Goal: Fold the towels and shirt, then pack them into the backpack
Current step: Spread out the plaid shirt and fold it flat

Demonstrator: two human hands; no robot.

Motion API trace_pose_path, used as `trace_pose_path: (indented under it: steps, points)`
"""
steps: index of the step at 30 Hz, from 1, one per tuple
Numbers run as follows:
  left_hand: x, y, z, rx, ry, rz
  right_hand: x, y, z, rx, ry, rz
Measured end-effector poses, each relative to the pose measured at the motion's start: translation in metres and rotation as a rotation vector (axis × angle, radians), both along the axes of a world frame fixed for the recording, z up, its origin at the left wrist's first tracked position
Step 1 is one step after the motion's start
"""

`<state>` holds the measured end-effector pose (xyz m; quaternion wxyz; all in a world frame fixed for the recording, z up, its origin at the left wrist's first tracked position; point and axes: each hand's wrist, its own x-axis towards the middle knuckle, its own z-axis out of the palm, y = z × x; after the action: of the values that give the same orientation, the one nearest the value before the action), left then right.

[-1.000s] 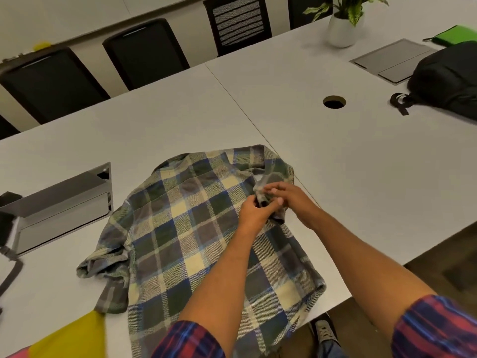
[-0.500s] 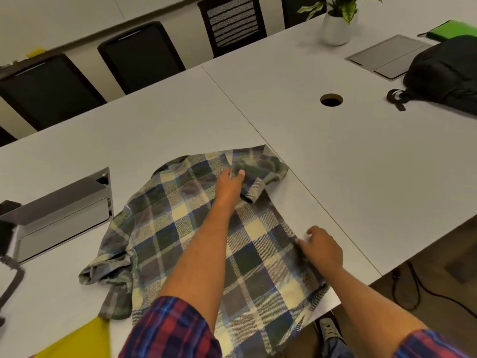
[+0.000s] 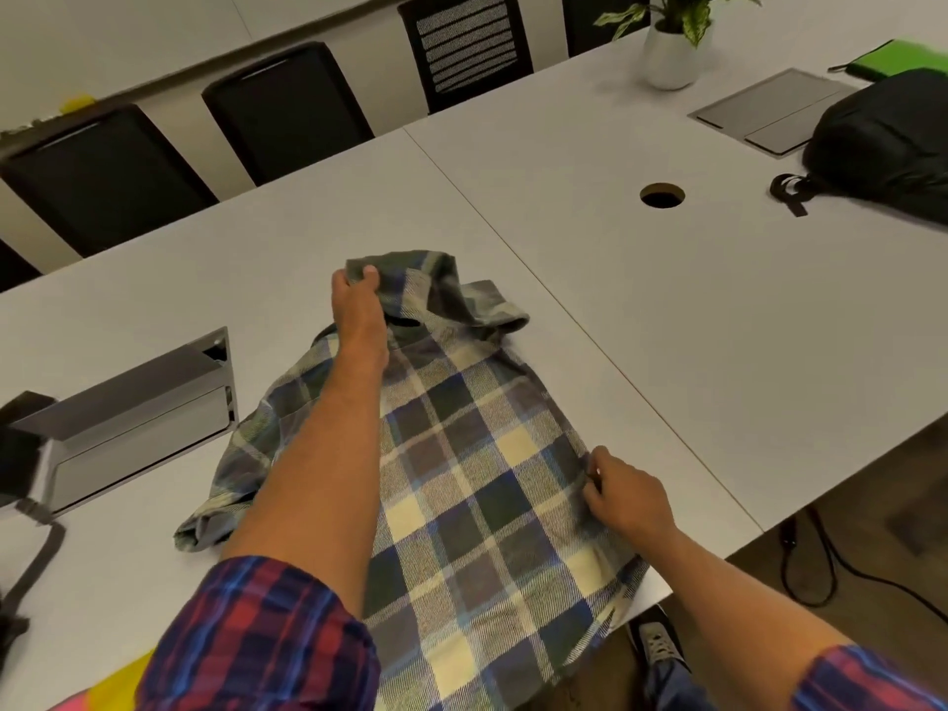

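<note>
Step in hand, as judged: shirt fold underway, packing not started.
Right hand [image 3: 623,497]: fingers curled, pinching right side edge of soft blue-green-yellow plaid flannel shirt [image 3: 461,469] near front table edge.
Shirt: lies on white table [image 3: 641,310], hem hanging over front edge, left sleeve bunched.
Left hand [image 3: 356,302]: grips lifted collar-shoulder cloth at far end.
Next move likely needs both grips carrying right side leftward, evenly, then smoothing.
Black fabric backpack [image 3: 887,141]: far right, well apart.
</note>
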<state>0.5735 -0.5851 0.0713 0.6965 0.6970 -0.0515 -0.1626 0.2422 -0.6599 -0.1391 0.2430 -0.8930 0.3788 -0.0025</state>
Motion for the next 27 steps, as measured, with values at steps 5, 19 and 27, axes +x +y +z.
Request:
trace_pose_path:
  steps: [5, 19, 27]
  points:
    - [0.016, 0.025, 0.011, 0.023, -0.138, 0.116, 0.006, 0.026, -0.002, -0.074, 0.002, 0.222]
    - [0.032, 0.100, -0.012, 0.244, -0.324, 0.445, 0.021, 0.069, -0.001, -0.095, 0.027, 0.572]
    - [0.044, 0.134, -0.013, 0.303, -0.504, 0.605, 0.021, 0.082, -0.013, -0.112, 0.053, 0.732]
